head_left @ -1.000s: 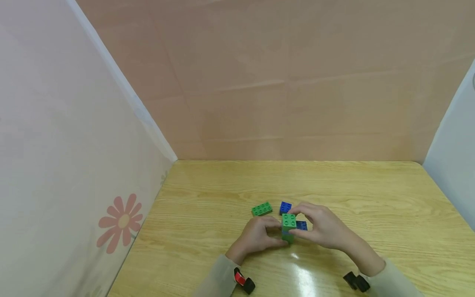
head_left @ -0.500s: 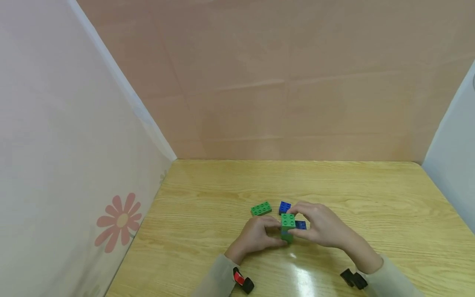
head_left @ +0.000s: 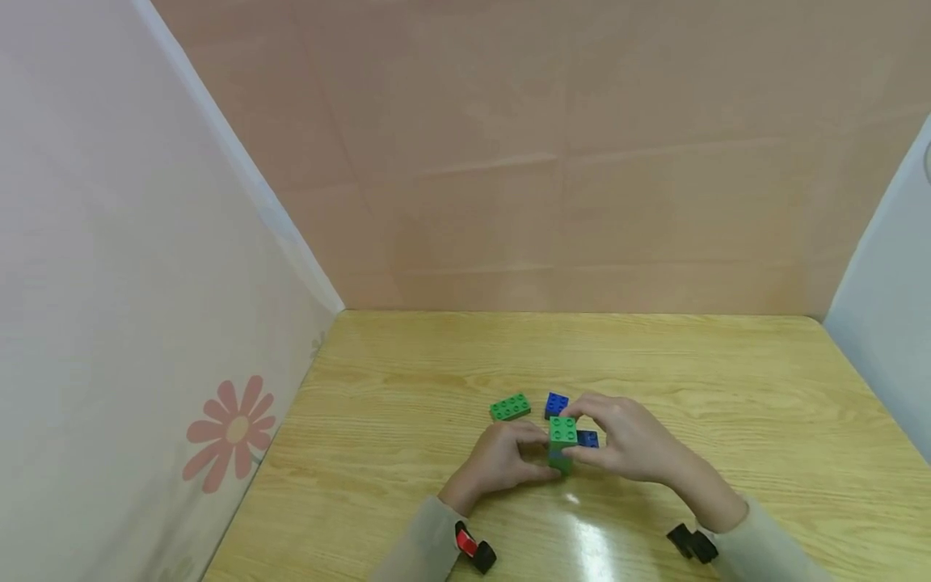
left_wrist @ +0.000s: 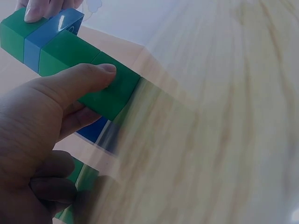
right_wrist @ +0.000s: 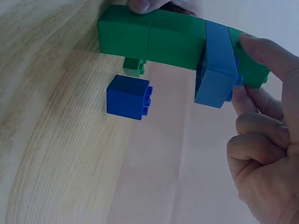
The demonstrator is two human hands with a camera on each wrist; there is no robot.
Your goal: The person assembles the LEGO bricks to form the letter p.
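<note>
one four-brick stack [right_wrist: 180, 42]: upright | my left hand [head_left: 498, 461]: pinches bottom green brick [right_wrist: 124, 33] | my right hand [head_left: 629, 438]: pinches top green brick [head_left: 563, 429] | loose blue brick [head_left: 556, 405]: beyond

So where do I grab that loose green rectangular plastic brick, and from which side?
I'd pinch the green rectangular plastic brick by the middle of its two long sides, coming down from above. It lies flat, studs up, top uncovered, and is narrower that way. Keep left, away from the green-and-blue block tower.
</note>
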